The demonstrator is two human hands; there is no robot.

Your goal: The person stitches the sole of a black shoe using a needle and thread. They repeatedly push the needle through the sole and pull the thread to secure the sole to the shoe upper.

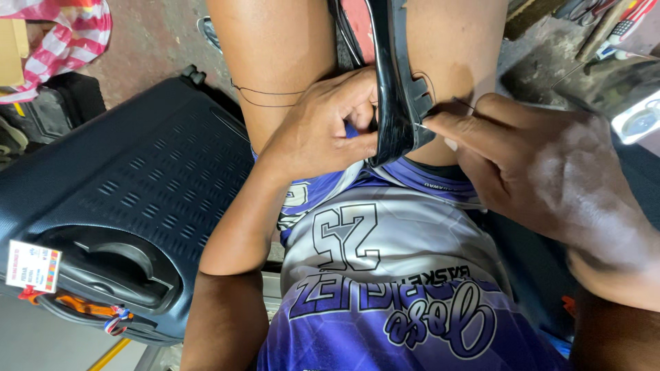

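Note:
A glossy black shoe (395,89) stands on edge between my bare knees, its sole edge toward me. My left hand (323,127) is closed around the near end of the shoe, thumb and fingers pinching it. My right hand (529,165) is shut on a thin needle (430,122), whose tip touches the shoe's edge. A dark thread (265,96) runs from the shoe across my left thigh in a loose loop.
A black hard-shell suitcase (130,199) with a paper tag lies at my left. A striped red and white bag (75,34) sits at the top left. Tools and a shiny metal object (619,89) lie at the top right on the concrete floor.

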